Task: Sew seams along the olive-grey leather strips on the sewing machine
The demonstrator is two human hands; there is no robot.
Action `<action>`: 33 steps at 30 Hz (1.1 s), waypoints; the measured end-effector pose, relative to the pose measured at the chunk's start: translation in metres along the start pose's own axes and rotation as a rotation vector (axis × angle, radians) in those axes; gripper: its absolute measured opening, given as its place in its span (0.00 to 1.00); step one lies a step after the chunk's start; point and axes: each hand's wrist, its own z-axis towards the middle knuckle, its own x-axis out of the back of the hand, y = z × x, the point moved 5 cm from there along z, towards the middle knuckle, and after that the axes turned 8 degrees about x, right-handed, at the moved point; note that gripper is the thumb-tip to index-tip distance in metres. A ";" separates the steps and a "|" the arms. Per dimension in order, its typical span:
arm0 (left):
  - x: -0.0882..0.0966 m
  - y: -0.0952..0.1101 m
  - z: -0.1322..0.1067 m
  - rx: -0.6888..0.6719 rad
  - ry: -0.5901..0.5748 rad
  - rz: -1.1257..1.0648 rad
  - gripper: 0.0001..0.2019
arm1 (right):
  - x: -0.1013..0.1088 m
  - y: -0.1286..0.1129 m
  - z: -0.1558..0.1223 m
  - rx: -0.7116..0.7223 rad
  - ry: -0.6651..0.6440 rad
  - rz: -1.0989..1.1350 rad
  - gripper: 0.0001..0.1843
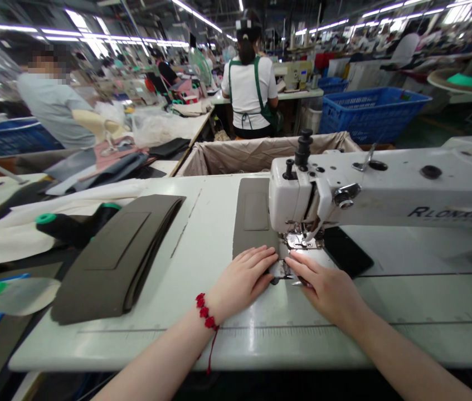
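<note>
The left hand (247,273) lies flat on the grey-brown panel (249,217), which reaches near the worktop's (135,345) far edge; the right hand (327,287) curls by the sewing machine (369,186), its grip I cannot tell.

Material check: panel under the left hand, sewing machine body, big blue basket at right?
Panel: matte, likely leather or coated synthetic; smooth grey-brown face, no weave visible. Can't tell which.
Sewing machine body: probably painted metal, semi-gloss white; soft highlights along the casing.
Blue basket: likely moulded plastic, slight sheen; uniform colour, slotted walls.
</note>
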 end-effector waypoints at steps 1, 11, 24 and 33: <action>-0.001 -0.001 0.001 0.004 -0.003 0.008 0.21 | -0.001 0.000 0.000 0.004 -0.001 -0.001 0.31; -0.009 -0.007 0.005 0.071 0.000 0.103 0.29 | -0.003 0.002 -0.001 0.020 0.001 -0.025 0.29; -0.010 -0.007 0.005 0.070 0.003 0.133 0.29 | -0.004 0.003 0.000 0.023 -0.003 -0.011 0.29; -0.010 -0.007 0.006 0.074 -0.003 0.144 0.29 | -0.004 0.001 0.000 0.020 0.009 -0.014 0.29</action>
